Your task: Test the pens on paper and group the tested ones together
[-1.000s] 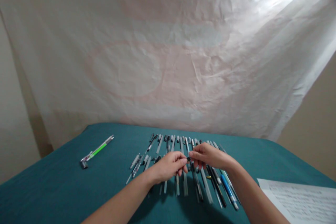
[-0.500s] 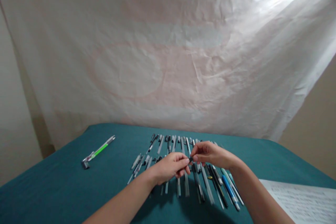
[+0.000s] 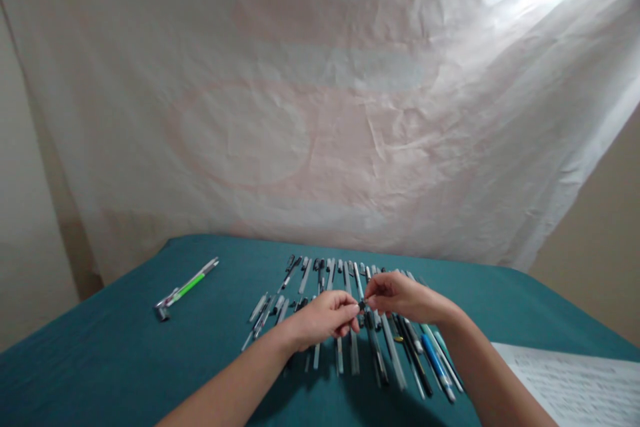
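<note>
My left hand [image 3: 327,313] and my right hand [image 3: 397,297] meet above the rows of pens, both with the fingers closed in a pinch. Between their fingertips sits a small black piece [image 3: 362,306], too small to tell what kind it is. Thumb and forefinger of the left hand grip one side of it, and the right fingertips hold it from the other side. Under and around the hands lie several pens and pen parts, such as a clear barrel [image 3: 395,353] and a blue pen [image 3: 439,367]. My hands and forearms hide some of them.
A bright green pen [image 3: 193,285] lies apart at the left, close to a small dark-and-clear object [image 3: 162,311]. Paper with lines of writing [image 3: 575,383] rests at the right front edge. A teal cloth [image 3: 100,353] covers the table, and a pale hanging sheet [image 3: 320,113] stands behind.
My hands stay almost in place, with the right fingers a little farther from the left and the black piece slightly turned between them. The pens lie as before.
</note>
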`<state>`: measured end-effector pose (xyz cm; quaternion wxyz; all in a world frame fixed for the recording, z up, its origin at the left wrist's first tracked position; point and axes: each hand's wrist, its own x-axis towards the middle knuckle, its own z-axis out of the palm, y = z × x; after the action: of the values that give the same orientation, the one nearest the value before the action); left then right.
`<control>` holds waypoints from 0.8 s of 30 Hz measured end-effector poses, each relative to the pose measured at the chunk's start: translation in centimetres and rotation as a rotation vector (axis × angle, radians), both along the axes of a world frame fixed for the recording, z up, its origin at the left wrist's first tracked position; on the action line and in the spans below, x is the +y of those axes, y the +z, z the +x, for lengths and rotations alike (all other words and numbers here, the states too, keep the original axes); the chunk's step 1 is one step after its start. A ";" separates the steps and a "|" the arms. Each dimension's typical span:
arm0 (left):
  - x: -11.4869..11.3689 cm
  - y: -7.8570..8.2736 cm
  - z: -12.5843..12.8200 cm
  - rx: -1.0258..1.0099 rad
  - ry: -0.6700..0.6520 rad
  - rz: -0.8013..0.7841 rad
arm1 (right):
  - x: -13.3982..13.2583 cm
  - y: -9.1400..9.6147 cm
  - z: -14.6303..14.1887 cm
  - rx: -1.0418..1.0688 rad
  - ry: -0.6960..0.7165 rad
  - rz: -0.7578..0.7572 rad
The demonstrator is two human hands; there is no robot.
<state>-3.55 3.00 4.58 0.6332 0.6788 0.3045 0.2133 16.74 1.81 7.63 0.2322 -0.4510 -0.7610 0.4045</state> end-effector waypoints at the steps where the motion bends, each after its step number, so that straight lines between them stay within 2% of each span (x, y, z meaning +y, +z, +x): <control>1: 0.0 -0.1 0.0 0.001 0.000 0.001 | -0.1 0.2 0.1 0.010 0.003 -0.004; 8: 0.2 0.0 -0.1 -0.001 -0.005 0.008 | -0.3 0.7 0.7 0.116 -0.012 -0.025; 17: 0.6 0.2 -0.7 -0.031 0.013 -0.012 | 0.3 1.0 0.9 0.217 -0.172 0.022; 21: 1.4 0.7 -1.7 -0.062 0.061 -0.008 | 1.0 -0.1 0.3 0.229 -0.210 0.039; 24: 3.3 1.0 -3.5 -0.100 0.169 0.011 | 2.4 -1.8 -1.1 0.185 -0.211 0.030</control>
<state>-7.08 6.28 5.60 0.6237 0.6427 0.3276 0.3012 15.59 4.24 5.85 0.3495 -0.4858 -0.6904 0.4064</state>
